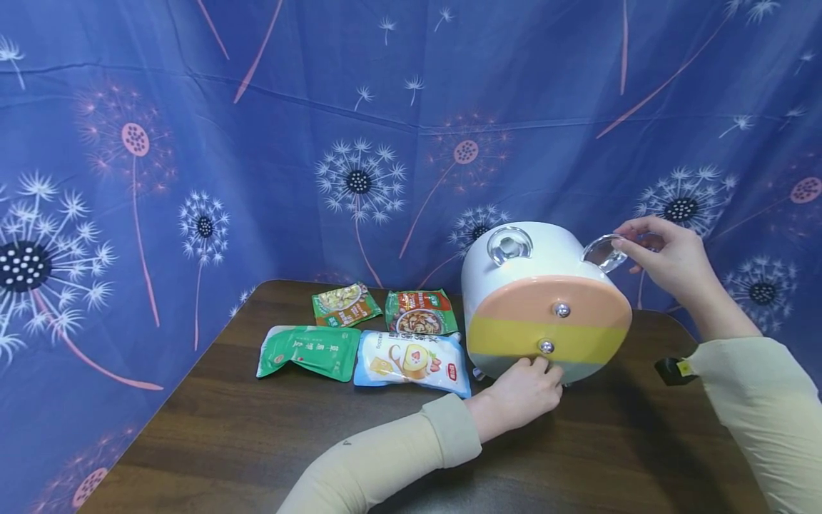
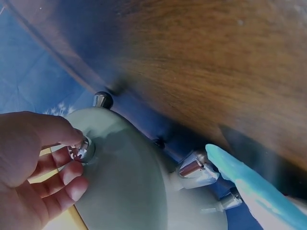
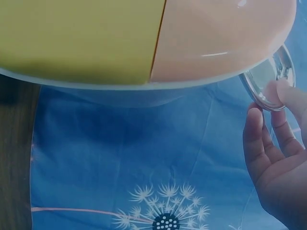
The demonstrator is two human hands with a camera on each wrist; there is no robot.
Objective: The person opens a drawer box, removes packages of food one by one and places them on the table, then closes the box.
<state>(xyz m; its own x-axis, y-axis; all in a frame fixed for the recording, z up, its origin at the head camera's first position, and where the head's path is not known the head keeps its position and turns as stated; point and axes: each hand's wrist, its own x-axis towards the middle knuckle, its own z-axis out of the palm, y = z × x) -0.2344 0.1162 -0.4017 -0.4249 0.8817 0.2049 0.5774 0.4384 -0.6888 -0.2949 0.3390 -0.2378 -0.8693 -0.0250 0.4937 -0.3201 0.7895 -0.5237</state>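
Observation:
A rounded white drawer box (image 1: pixel 533 250) stands on the table, its front banded orange, yellow and grey-green. Silver knobs sit on the orange drawer (image 1: pixel 514 307) and the yellow drawer (image 1: pixel 494 335). With thumb and fingers, my left hand (image 1: pixel 523 391) pinches the silver knob (image 2: pixel 82 150) of the lowest, grey-green drawer (image 2: pixel 127 177); the head view hides that knob. On the box's upper right, my right hand (image 1: pixel 671 253) pinches a clear ear-shaped ring (image 3: pixel 268 81) between thumb and fingers. A matching ear (image 1: pixel 509 246) is on the upper left.
Left of the box lie a blue-and-white food packet (image 1: pixel 414 363), a green pouch (image 1: pixel 315 351) and two smaller packets, one with red (image 1: pixel 420 312) and one orange-green (image 1: pixel 345 305). A black object with a yellow tab (image 1: pixel 672 371) shows by the right sleeve. Blue dandelion cloth (image 1: pixel 289 178) hangs behind the table.

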